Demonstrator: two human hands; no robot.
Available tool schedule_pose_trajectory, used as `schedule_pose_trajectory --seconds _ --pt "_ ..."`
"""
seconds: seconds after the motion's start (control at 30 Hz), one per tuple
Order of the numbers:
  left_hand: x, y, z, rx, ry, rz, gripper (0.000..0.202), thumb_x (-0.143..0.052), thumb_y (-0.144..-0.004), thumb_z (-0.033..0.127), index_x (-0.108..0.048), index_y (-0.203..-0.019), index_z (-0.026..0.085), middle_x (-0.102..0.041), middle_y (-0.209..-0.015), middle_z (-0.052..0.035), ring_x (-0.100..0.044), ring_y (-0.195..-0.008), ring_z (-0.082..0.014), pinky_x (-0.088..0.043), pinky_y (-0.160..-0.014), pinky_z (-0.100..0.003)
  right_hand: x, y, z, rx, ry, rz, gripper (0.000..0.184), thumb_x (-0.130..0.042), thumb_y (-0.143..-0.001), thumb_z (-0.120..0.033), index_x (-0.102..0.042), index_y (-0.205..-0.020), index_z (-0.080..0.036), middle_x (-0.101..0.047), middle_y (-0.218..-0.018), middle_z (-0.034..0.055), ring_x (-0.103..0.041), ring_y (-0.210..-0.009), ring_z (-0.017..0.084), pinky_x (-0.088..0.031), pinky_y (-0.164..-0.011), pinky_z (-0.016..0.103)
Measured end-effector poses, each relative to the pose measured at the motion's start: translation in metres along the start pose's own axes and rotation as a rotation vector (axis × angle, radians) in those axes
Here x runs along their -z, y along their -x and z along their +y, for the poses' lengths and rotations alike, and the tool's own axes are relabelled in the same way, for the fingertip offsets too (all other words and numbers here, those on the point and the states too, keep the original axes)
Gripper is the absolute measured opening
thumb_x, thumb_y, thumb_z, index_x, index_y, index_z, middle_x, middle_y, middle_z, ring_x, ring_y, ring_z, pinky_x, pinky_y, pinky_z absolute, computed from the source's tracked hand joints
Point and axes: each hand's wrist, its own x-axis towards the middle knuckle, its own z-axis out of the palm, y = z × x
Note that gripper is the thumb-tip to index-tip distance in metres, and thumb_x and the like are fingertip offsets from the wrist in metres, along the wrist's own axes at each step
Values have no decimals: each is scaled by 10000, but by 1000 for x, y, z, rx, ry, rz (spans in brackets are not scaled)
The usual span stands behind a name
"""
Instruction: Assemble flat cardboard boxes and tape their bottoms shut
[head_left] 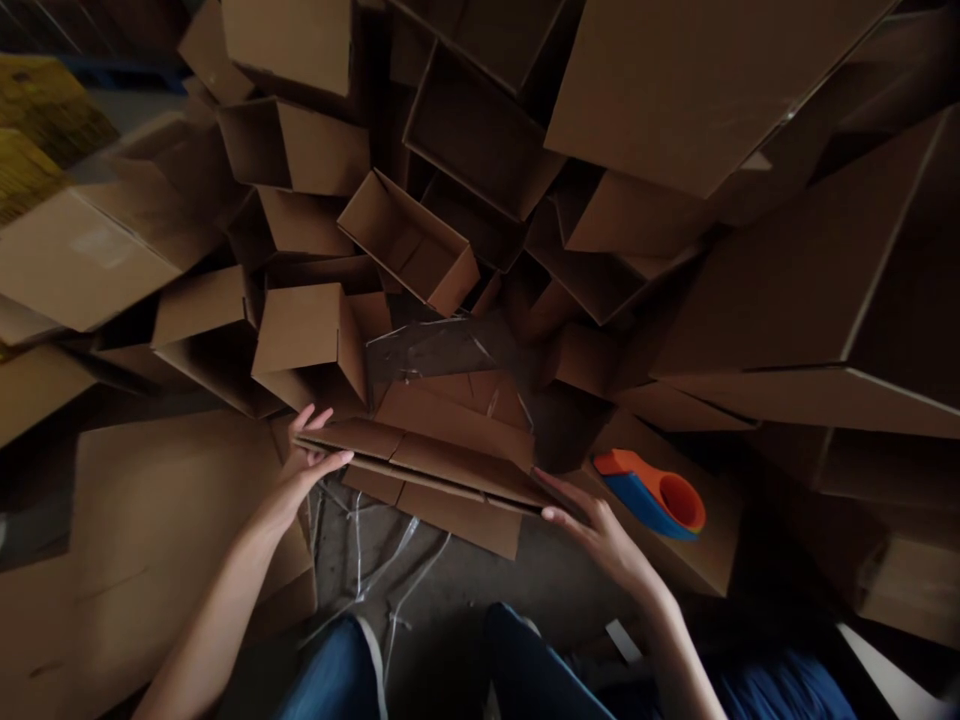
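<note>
Between my two hands is a flattened cardboard box, held level above the floor with its folded layers lying close together. My left hand grips its left end, thumb at the near edge and fingers beyond. At the opposite end my right hand pinches the corner between thumb and fingers. Below lies another flat cardboard box, partly hidden by the held one. An orange and blue tape dispenser rests on a cardboard box just right of my right hand.
Several open cardboard boxes are heaped ahead and to both sides. A large box looms at the right. Loose plastic strapping lies on the floor near my feet. Yellow stacked material shows at the far left.
</note>
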Motion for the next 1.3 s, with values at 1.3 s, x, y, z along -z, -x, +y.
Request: schedule_pose_trajectory --seconds 1.3 --pt "-38 21 8 -142 43 181 1007 -680 -694 197 -98 -1487 416 -148 -1650 -18 -209 -1484 -251 -419 -1108 -426 -19 6 -32 269 529 -40 509 -539 -930 -486 -500 -1413 -333 -574 -1390 21 -535 -1295 284 -412 -1114 509"
